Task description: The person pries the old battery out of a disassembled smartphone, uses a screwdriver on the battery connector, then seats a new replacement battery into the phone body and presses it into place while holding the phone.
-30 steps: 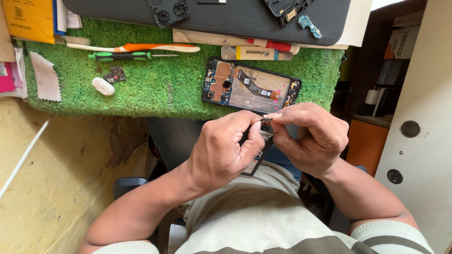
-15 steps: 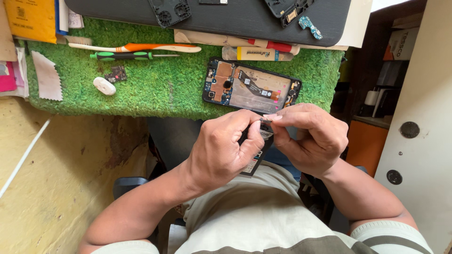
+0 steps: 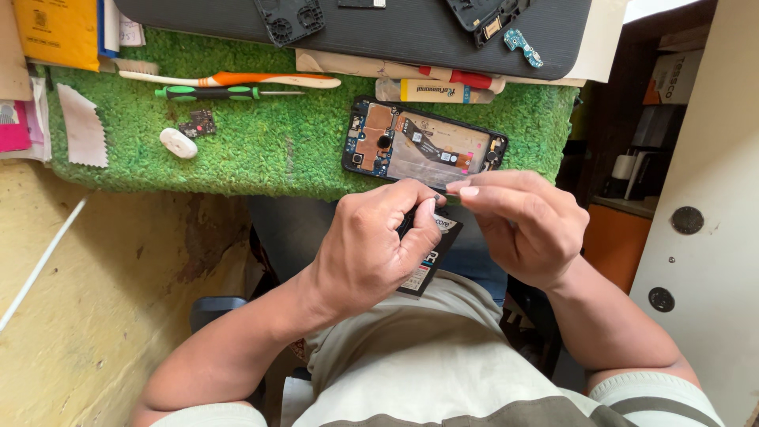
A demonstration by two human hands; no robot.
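1. Hands over my lap, below the edge of the green turf mat [image 3: 261, 150]. My left hand [image 3: 371, 245] is curled tight around a flat black battery pack [image 3: 431, 257]; only its lower end, with a label, shows past my palm and thumb.
2. My right hand [image 3: 526, 225] sits just beside the left, index finger and thumb pinched together at the pack's upper corner. Whatever sits between those fingertips is too small to make out.
3. Opened phone [image 3: 423, 142] lies flat on the mat just above my knuckles, back cover off, copper shielding and ribbon cables exposed. Neither hand touches it.
4. Further left on the mat: a green-handled screwdriver [image 3: 209, 92], a toothbrush with an orange-and-white handle [image 3: 261, 80] just above it, a small dark circuit board [image 3: 198, 123] and a white oval piece [image 3: 177, 143] near each other.
5. Glue tube [image 3: 435, 91] lies above the phone, at the edge of a dark grey pad [image 3: 395, 32] that carries black plastic parts and a small blue-green board [image 3: 523, 47].
6. Scrap of white cloth [image 3: 81, 126] lies at the mat's left end.
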